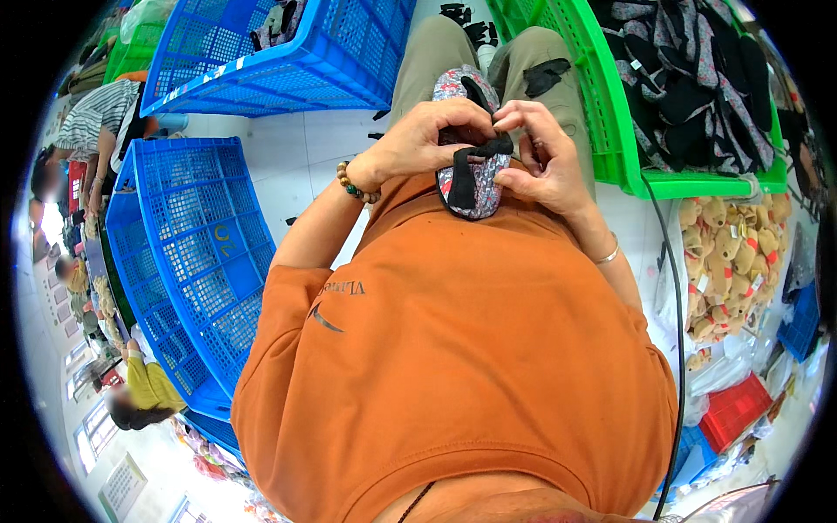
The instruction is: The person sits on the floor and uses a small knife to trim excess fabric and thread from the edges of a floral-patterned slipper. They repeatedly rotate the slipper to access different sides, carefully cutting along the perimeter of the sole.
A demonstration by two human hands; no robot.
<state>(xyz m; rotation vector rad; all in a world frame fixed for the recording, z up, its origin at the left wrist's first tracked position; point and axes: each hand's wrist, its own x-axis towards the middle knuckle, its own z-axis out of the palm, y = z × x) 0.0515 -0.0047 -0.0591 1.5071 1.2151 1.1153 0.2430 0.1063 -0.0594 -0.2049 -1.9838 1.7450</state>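
Observation:
A long, rounded fabric piece (488,187), slipper-like in shape, lies across my lap. It has a grey and pink print, black edging and a black strap (462,180). My left hand (433,135) is closed on its left side, the fingertips tucked into the dark opening. From the right, my right hand (551,155) pinches the black edge with thumb and bent fingers. The fingertips of both hands nearly meet at the middle of the piece. What lies inside the opening is hidden. A small black scrap (545,78) rests on my right trouser leg.
A green crate (615,113) at my right holds many similar black and printed pieces. Blue crates (205,253) stand at my left, another (336,70) ahead. Tan plush toys (728,261) are heaped at right. A black cable (676,349) hangs beside my right arm. Several people work at far left.

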